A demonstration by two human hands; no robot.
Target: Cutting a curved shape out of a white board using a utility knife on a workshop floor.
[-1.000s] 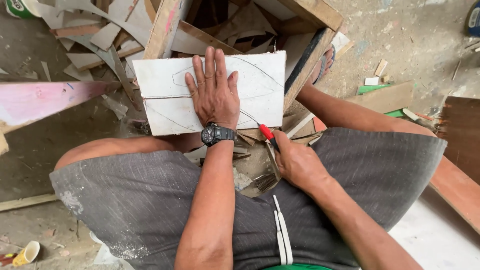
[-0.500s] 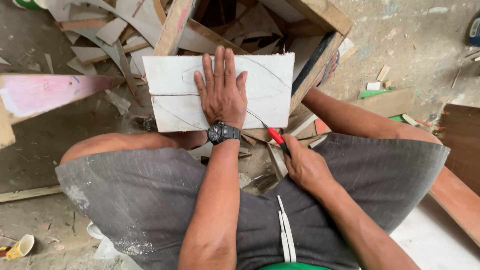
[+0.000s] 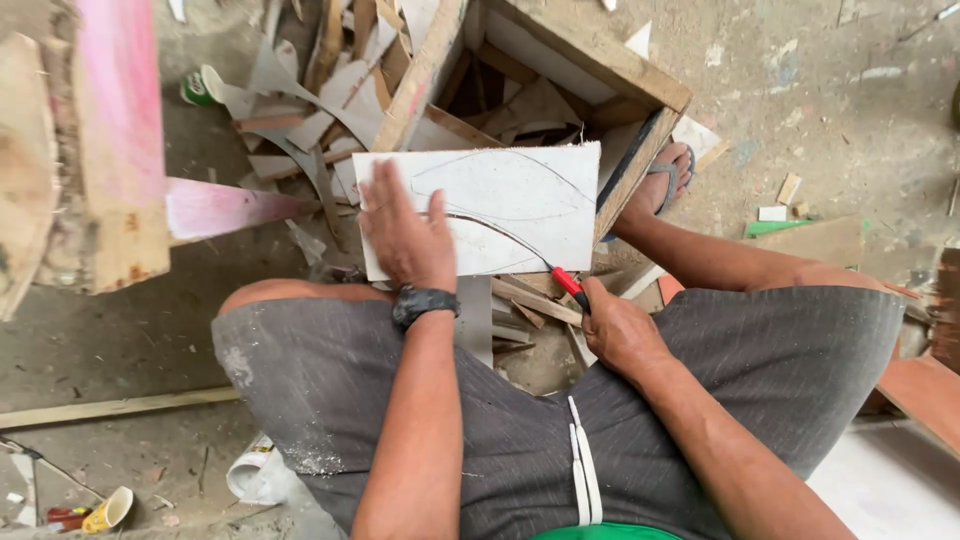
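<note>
Left hand (image 3: 408, 238) pressed flat, fingers spread, on white board (image 3: 500, 205) lying across wooden crate (image 3: 600, 70) ahead of the knees; right hand (image 3: 620, 335) closed around red-handled cutter (image 3: 570, 285) at the board's near edge.

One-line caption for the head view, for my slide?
Left hand presses a white board marked with curved lines while the right hand works a red-handled cutter along one line.
</note>
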